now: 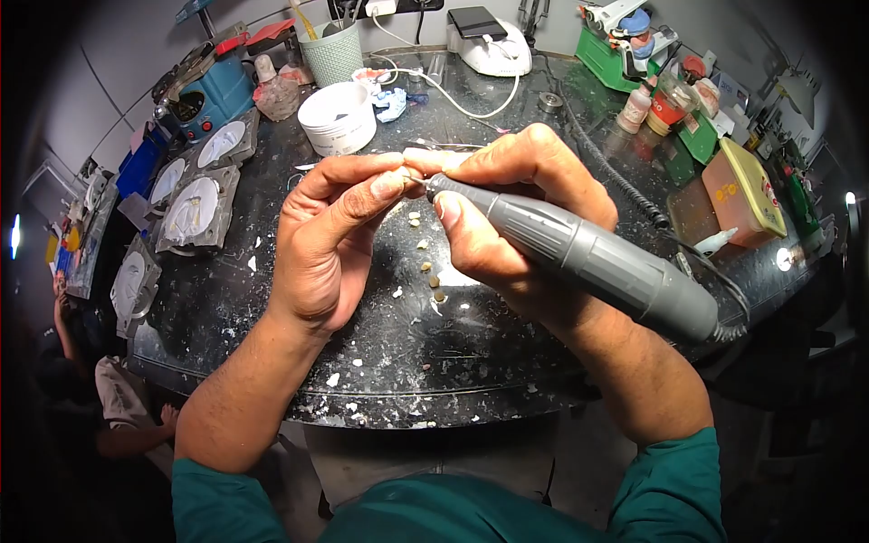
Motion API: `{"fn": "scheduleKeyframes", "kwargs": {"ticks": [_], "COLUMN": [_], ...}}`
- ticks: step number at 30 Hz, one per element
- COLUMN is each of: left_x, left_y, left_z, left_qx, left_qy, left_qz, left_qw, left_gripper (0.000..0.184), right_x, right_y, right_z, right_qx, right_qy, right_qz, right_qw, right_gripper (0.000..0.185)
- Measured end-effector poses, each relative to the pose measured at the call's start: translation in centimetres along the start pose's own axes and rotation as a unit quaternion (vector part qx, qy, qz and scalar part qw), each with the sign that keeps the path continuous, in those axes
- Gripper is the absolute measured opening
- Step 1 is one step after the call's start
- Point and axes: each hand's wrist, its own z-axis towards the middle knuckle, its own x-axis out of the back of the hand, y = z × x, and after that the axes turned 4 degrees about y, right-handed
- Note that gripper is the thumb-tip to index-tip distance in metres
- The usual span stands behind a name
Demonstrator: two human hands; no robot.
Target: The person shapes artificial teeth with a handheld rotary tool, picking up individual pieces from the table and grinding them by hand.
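My right hand is wrapped around a dark grey rotary handpiece, gripping it like a pen. Its thin metal bur points left at the fingertips of my left hand. That hand is closed in a pinch on a small pale piece, mostly covered by the fingers, so its exact shape is hidden. The fingertips of both hands meet there. Below them, several small tooth-like pieces lie in a loose row on the black bench.
Flasks with white plaster stand at the left. Behind my hands are a white tub, a pale green basket and a white device. A coiled cord runs along the right, near a yellow-lidded box. Another person sits at left.
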Motion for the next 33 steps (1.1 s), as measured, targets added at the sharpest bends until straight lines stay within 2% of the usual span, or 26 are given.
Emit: {"fn": "scheduleKeyframes", "kwargs": {"ticks": [33], "left_x": [-0.39], "left_y": [0.17], "left_z": [-0.07], "left_qx": [0.000], "left_qy": [0.002], "left_qz": [0.002], "left_qw": [1.000], "left_gripper": [0.017], "right_x": [0.12], "right_y": [-0.03], "right_z": [0.04], "right_qx": [-0.007], "right_qy": [-0.008], "right_qz": [0.010], "right_qw": [1.000], "right_gripper": [0.017]}}
